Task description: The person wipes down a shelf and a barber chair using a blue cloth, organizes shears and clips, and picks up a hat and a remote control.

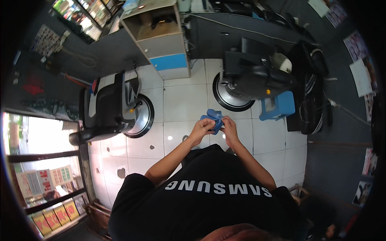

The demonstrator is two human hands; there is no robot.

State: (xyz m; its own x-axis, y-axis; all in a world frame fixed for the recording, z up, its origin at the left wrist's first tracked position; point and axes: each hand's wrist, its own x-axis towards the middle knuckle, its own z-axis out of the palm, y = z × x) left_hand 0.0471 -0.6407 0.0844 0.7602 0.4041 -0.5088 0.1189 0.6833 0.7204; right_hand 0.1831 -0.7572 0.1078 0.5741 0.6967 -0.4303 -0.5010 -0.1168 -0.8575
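A bunched blue cloth (214, 114) is held up in front of my body, above the white tile floor. My left hand (202, 128) pinches its near left side between thumb and fingers. On the other side, my right hand (229, 128) grips the cloth's right edge with the fingertips. Both hands are close together, a few finger widths apart. Folds hide how the cloth is shaped inside, and some fingertips are covered by it.
Black barber chairs stand to the left (105, 108) and right (256, 75) on round metal bases. A wooden cabinet (162, 45) with a blue drawer is ahead. A blue plastic stool (277, 105) and a black bag (312, 104) sit at right. Glass doors (45, 168) line the left.
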